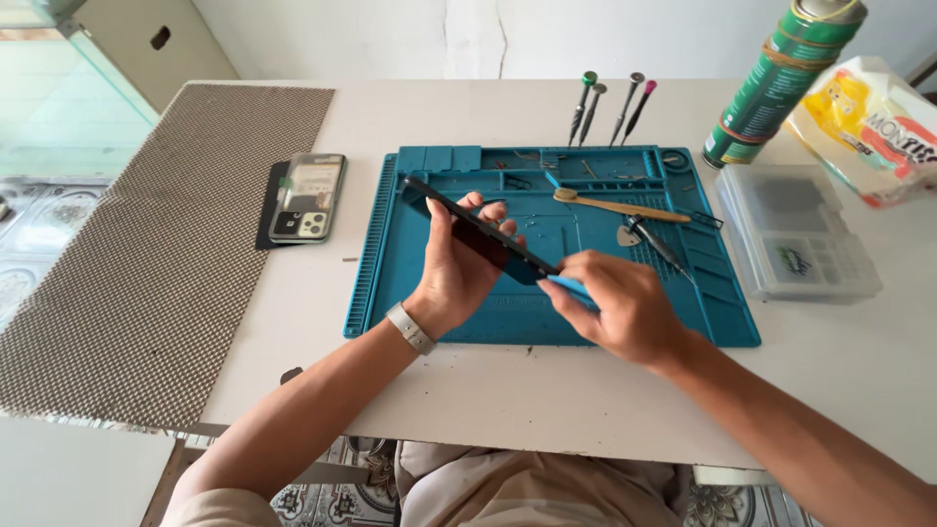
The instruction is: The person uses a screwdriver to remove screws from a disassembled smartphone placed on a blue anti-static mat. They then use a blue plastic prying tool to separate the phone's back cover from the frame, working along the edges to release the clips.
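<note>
Left hand grips a dark phone tilted on edge above the teal mat on the bench, while the right hand pinches a blue pry tool at its lower end, so opening looks barely begun, the body appearing unseparated.

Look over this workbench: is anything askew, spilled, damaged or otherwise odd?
Nothing looks damaged or spilled. Small dark specks dot the table near its front edge. The green can appears tilted, though that may be the camera's angle. The left hand holds a dark phone edge-up; the right hand presses a blue tool against it.
</note>
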